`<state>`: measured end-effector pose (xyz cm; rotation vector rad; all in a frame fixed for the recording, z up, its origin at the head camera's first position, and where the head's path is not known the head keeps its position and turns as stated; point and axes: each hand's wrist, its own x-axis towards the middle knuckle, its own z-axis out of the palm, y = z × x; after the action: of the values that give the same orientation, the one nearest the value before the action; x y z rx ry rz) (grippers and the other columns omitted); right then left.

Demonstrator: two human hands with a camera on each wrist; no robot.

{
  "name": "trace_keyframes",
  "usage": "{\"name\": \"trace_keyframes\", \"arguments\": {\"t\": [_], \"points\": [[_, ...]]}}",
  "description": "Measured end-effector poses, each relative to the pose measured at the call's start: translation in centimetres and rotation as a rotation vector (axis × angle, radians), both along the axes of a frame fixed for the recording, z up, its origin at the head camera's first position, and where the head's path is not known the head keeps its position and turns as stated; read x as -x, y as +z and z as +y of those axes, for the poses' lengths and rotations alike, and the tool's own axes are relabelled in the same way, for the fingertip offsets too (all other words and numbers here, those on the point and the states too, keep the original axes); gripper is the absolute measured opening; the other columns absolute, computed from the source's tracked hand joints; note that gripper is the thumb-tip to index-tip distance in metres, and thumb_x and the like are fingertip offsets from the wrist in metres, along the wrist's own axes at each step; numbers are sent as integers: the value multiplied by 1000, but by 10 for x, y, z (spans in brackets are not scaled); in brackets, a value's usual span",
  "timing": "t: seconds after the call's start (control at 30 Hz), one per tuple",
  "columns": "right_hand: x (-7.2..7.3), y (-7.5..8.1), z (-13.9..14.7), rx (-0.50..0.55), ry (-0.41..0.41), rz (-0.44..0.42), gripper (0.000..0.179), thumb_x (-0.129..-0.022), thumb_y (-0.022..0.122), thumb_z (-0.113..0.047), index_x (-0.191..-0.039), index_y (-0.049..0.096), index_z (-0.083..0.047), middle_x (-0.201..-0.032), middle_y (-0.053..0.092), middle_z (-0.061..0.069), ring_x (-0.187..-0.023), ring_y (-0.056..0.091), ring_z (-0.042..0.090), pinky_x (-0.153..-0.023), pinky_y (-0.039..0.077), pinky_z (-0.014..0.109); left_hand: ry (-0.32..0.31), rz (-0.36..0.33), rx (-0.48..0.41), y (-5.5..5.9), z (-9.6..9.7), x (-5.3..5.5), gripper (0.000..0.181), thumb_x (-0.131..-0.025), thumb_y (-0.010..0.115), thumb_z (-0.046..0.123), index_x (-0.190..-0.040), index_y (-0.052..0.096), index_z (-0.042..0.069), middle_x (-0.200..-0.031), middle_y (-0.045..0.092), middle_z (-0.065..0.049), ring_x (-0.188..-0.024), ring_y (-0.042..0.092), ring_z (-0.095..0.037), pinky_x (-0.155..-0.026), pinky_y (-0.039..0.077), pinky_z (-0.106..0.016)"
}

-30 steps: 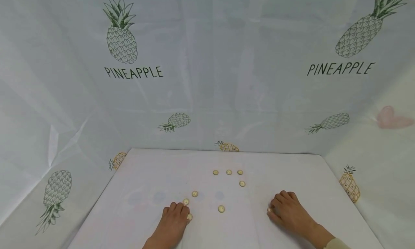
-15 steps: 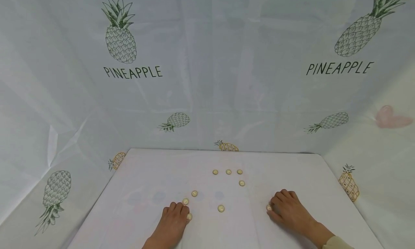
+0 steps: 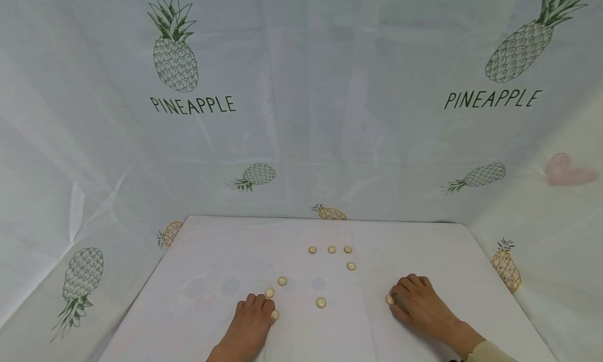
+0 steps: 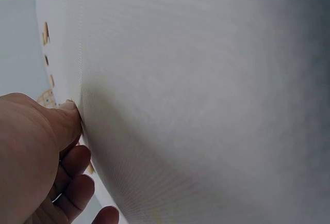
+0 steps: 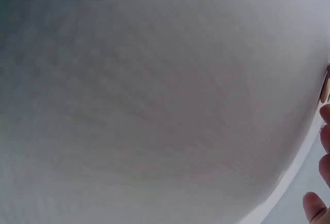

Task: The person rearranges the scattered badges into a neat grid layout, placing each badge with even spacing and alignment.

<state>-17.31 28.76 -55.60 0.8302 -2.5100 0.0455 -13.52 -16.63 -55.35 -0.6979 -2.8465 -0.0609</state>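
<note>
My right hand (image 3: 419,305) is clamped on the first disc (image 3: 389,299), right of the lone disc (image 3: 321,302); my left hand (image 3: 250,323) pinches the second disc (image 3: 275,314), left of it. I should keep fingertips low, pressing gently, evenly.

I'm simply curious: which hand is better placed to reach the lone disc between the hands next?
Probably the left hand: it looks nearer the lone disc than the right hand. Both look busy: the left with one disc, the right with another disc.
</note>
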Motion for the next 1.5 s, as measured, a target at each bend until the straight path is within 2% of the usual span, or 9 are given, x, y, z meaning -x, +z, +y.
{"name": "trace_keyframes", "arguments": {"t": [0.4,0.73,0.9,1.1,1.27,1.5], "points": [[5,-4,5,8,43,4,27,-81,90,-37,-95,69,-26,-99,62,-12,-94,51,11,-82,45,41,2,-18,-4,1,0,0,28,-94,81,29,-105,61,12,-97,55,1,-87,41,-17,-72,40,-37],[6,0,-2,56,36,-85,24,-81,89,-28,-89,66,-29,-95,58,-17,-90,45,6,-80,44,39,1,-22,-2,0,-2,0,29,-93,81,29,-106,62,12,-97,55,1,-88,42,-17,-71,39,-36],[12,-3,-4,26,60,-16,25,-77,83,-27,-85,59,-27,-90,53,-15,-87,43,7,-80,42,39,1,-41,-8,0,-2,0,26,-95,79,29,-106,62,13,-98,55,1,-89,42,-17,-71,39,-36],[20,-3,-5,-61,72,69,20,-85,69,-34,-87,55,-20,-89,50,-6,-86,43,15,-81,41,42,1,-38,-16,0,-2,0,25,-96,77,29,-106,61,13,-97,55,2,-89,42,-16,-71,39,-36],[22,1,-9,-78,57,71,22,-87,67,-36,-89,57,-16,-88,50,-3,-85,44,18,-81,41,43,-1,-10,-17,-1,-2,0,25,-96,78,29,-105,62,12,-96,55,2,-89,43,-16,-72,39,-35],[27,4,-15,-77,35,57,23,-88,67,-35,-88,58,-14,-87,49,-3,-85,42,18,-81,40,43,-1,-17,-30,2,0,0,20,-100,73,28,-105,61,13,-96,55,2,-89,42,-16,-72,38,-34]]}}
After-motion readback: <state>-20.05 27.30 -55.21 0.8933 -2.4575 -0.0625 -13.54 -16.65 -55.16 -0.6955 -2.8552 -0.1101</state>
